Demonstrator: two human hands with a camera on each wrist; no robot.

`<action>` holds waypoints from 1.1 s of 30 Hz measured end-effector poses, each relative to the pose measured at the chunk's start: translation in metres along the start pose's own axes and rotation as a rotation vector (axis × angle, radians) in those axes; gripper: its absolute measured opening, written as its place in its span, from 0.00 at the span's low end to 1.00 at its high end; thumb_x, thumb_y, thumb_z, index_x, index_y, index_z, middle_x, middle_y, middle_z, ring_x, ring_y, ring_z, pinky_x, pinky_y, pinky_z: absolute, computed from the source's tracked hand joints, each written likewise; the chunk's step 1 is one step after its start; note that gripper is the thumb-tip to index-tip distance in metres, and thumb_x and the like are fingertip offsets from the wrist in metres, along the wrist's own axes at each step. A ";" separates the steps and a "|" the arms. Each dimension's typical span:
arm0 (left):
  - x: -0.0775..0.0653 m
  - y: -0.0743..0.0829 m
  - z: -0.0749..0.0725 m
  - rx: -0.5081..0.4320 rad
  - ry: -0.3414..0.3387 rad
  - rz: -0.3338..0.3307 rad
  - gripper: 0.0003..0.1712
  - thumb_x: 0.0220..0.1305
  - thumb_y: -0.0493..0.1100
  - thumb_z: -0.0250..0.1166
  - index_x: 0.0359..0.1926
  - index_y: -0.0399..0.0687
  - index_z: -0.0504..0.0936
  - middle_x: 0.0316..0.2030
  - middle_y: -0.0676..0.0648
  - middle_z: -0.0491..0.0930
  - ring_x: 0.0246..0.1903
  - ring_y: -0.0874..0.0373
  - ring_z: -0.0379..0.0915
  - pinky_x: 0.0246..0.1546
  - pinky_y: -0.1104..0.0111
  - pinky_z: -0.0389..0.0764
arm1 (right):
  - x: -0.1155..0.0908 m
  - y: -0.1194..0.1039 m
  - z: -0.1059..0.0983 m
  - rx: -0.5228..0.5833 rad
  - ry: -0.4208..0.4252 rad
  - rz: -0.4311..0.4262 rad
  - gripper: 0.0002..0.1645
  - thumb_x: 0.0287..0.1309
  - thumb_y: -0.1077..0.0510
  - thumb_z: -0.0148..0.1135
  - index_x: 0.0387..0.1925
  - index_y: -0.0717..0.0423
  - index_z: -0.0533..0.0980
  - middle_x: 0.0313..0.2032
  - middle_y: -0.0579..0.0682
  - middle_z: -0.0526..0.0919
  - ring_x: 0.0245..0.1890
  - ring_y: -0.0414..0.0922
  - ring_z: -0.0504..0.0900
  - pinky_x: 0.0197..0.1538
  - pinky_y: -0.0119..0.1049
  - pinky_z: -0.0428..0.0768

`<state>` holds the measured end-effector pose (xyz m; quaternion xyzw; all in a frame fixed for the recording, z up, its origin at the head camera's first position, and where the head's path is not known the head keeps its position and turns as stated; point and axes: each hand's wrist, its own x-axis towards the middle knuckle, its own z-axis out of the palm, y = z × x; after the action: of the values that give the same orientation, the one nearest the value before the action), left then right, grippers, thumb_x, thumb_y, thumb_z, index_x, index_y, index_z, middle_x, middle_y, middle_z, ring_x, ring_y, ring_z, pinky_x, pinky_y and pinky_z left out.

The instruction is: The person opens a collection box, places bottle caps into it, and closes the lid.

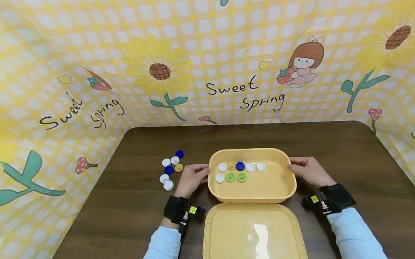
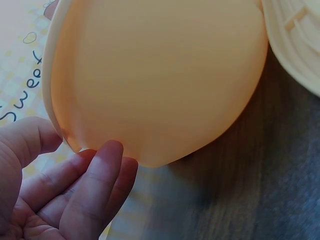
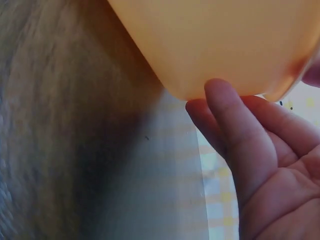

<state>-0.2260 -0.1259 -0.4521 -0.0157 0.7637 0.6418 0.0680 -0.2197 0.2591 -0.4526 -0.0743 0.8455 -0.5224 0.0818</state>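
Note:
Both hands hold a yellow-orange plastic box (image 1: 269, 188) by its two short ends. At the left end my left hand (image 1: 190, 181) has its thumb at the rim and its fingers against the outer wall. My right hand (image 1: 311, 171) grips the right end; the right wrist view shows its fingers (image 3: 235, 125) touching the outer wall near the bottom. Inside the box lie two rows of bottle caps: white ones, a yellow cap (image 1: 231, 166), a blue cap (image 1: 240, 166) and two green ones, with a green cap (image 1: 241, 177) ending the nearer row.
A matching flat lid (image 1: 229, 236) lies on the dark wooden table (image 1: 103, 215) in front of the box. Left of the box is a loose group of several white, blue and yellow caps, including a blue cap (image 1: 168, 170). A yellow checked cloth (image 1: 189, 26) surrounds the table's back and sides.

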 end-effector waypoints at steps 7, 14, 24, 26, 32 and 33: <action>0.000 0.002 -0.001 0.030 0.018 0.010 0.16 0.65 0.37 0.65 0.51 0.30 0.82 0.47 0.33 0.81 0.43 0.45 0.82 0.38 0.65 0.84 | 0.002 0.002 0.003 0.041 0.022 -0.018 0.27 0.65 0.55 0.61 0.58 0.72 0.73 0.51 0.66 0.80 0.41 0.33 0.80 0.43 0.26 0.79; -0.002 0.004 0.000 0.093 0.019 0.017 0.16 0.65 0.38 0.65 0.51 0.33 0.83 0.45 0.38 0.83 0.40 0.50 0.83 0.38 0.65 0.84 | 0.002 0.003 0.004 0.028 0.037 -0.008 0.27 0.64 0.56 0.61 0.57 0.73 0.74 0.50 0.66 0.80 0.41 0.34 0.80 0.43 0.26 0.78; 0.002 0.013 -0.006 0.101 0.021 0.088 0.16 0.64 0.38 0.65 0.50 0.32 0.83 0.45 0.38 0.83 0.40 0.49 0.83 0.37 0.64 0.85 | -0.001 0.003 0.003 0.091 0.030 0.013 0.28 0.65 0.56 0.61 0.58 0.74 0.72 0.51 0.67 0.79 0.41 0.34 0.80 0.43 0.26 0.79; 0.007 0.018 -0.015 0.159 0.038 0.128 0.15 0.65 0.39 0.65 0.49 0.33 0.83 0.44 0.39 0.83 0.39 0.48 0.83 0.37 0.64 0.85 | -0.001 0.003 0.003 0.110 0.025 0.008 0.28 0.65 0.57 0.61 0.58 0.75 0.71 0.51 0.67 0.79 0.41 0.35 0.81 0.43 0.27 0.79; 0.031 0.035 -0.051 0.596 0.172 0.289 0.15 0.64 0.43 0.66 0.48 0.39 0.85 0.40 0.42 0.85 0.38 0.49 0.82 0.39 0.59 0.83 | 0.000 0.003 0.004 0.121 0.006 0.014 0.28 0.65 0.57 0.61 0.59 0.74 0.71 0.51 0.66 0.80 0.43 0.39 0.81 0.43 0.28 0.79; 0.036 0.037 -0.057 0.658 0.190 0.296 0.15 0.64 0.43 0.66 0.48 0.39 0.85 0.40 0.42 0.85 0.38 0.49 0.82 0.40 0.58 0.82 | 0.000 0.003 0.004 0.115 0.003 0.015 0.28 0.65 0.56 0.61 0.59 0.73 0.71 0.51 0.66 0.80 0.43 0.39 0.81 0.43 0.28 0.79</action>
<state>-0.2701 -0.1734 -0.4108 0.0580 0.9261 0.3604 -0.0954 -0.2187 0.2570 -0.4576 -0.0623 0.8148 -0.5695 0.0887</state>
